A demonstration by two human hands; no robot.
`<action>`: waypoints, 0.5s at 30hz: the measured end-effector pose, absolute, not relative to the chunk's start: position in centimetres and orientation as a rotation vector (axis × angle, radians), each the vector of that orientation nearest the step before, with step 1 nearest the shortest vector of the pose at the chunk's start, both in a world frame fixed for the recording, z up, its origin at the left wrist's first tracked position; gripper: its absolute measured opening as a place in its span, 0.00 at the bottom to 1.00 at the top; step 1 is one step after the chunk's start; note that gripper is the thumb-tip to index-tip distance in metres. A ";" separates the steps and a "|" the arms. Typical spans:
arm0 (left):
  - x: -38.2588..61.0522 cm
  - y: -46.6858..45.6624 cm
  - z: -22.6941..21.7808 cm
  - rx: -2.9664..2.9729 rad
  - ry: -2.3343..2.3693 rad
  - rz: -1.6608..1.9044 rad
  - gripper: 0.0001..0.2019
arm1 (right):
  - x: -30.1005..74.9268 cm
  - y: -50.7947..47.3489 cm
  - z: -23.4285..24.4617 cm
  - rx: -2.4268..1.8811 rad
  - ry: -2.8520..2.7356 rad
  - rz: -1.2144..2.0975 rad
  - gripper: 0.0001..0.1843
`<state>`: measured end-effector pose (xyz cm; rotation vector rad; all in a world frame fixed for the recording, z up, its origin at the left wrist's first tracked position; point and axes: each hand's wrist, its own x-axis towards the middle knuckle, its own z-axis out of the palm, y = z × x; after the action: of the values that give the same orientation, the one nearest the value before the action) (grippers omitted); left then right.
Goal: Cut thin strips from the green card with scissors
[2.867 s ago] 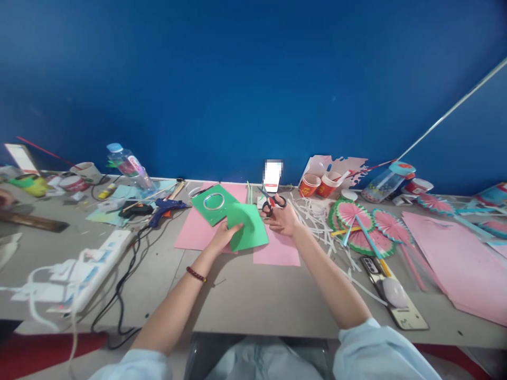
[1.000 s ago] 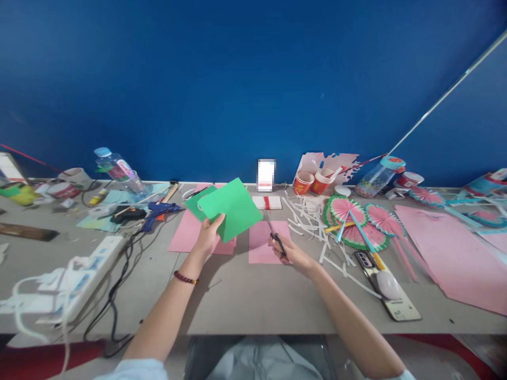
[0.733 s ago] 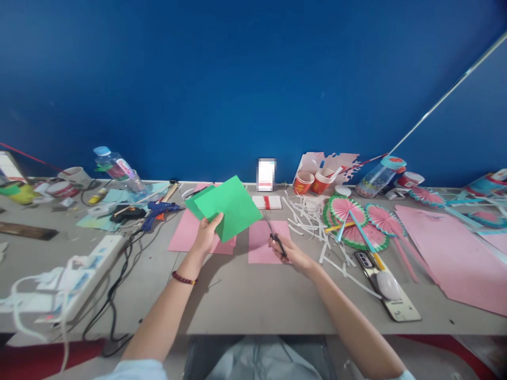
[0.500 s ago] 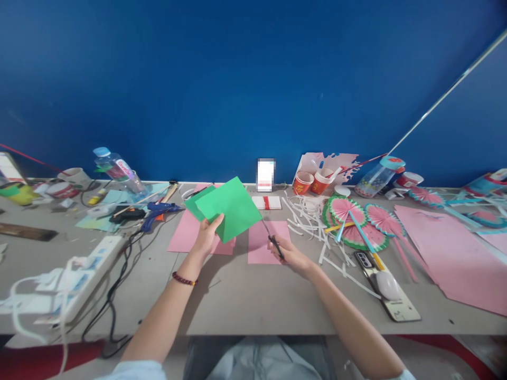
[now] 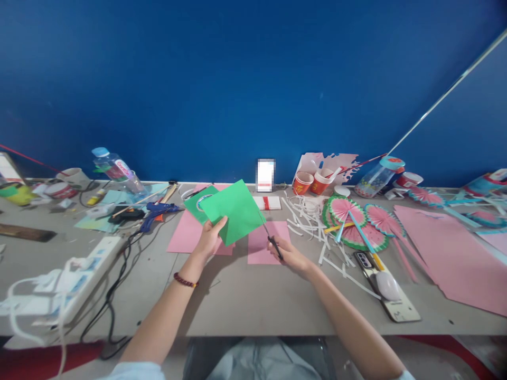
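Observation:
My left hand pinches the lower corner of a green paper sheet and holds it tilted above the table. My right hand is closed on a pair of scissors with dark handles. Their blades point up and left and reach the sheet's right edge. A second green sheet with a tape ring on it lies behind the held one, over pink paper. Another pink piece lies under my right hand.
White paper strips and pink-green paper fans lie to the right, with a phone and large pink sheets. Red cups stand at the back. A glue gun, cables, a power strip and a bottle crowd the left.
My left hand has lifted the green sheet off the table. My right hand came from the back of the table with the scissors, and the blades now meet the sheet's right edge.

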<state>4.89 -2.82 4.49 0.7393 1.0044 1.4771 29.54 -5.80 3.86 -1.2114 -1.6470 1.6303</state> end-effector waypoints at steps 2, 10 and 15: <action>5.0 -2.9 4.6 0.731 1.005 1.478 0.24 | 29.5 -5.8 3.8 -1.216 -1.660 1.639 0.24; 5.0 -2.8 4.4 0.767 1.003 1.454 0.23 | 29.5 -5.7 3.8 -1.211 -1.649 1.655 0.22; 4.9 -2.7 4.1 0.787 1.017 1.436 0.22 | 29.5 -5.7 3.6 -1.203 -1.646 1.657 0.21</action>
<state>4.90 -2.75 4.09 0.7868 1.0172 1.4355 29.54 -5.69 3.59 -1.2025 -1.6459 1.6570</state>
